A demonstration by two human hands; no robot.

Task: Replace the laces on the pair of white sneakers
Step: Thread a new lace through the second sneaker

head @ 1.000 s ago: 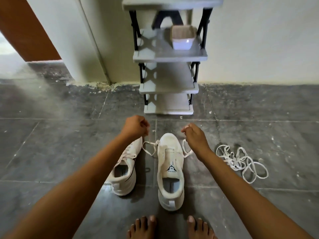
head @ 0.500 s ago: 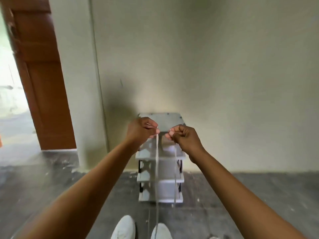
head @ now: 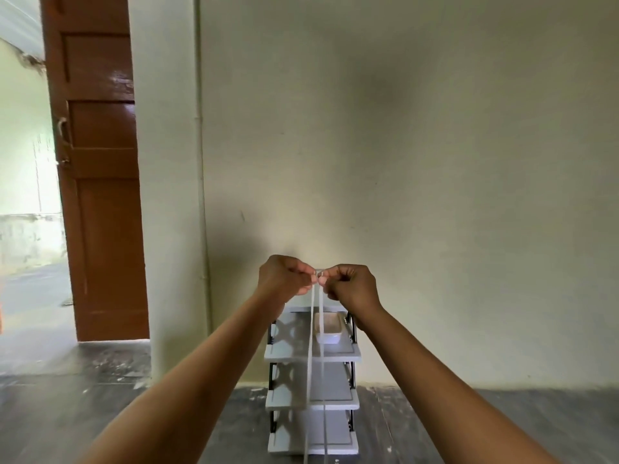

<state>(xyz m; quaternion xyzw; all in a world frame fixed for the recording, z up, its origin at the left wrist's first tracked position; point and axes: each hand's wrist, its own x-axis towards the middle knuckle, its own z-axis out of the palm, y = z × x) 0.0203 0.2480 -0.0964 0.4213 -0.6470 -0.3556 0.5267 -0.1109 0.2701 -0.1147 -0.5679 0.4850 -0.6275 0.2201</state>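
Standing against one plain wall (head: 435, 162), beside one brown door (head: 100, 195), is one shelf rack (head: 288, 351) of four tiers on the dark floor (head: 502, 423). Two hands are raised before it: left hand (head: 284, 276) and right hand (head: 351, 284), each grip closed, pinching a lace (head: 310, 346) end, tips together. Two strands hang taut and run out of view below; the sneakers are not visible. Step in hand, as judged: evening the lace ends. The next move calls for lowering both ends to the eyelets. One small tub (head: 330, 329) sits on the second tier.
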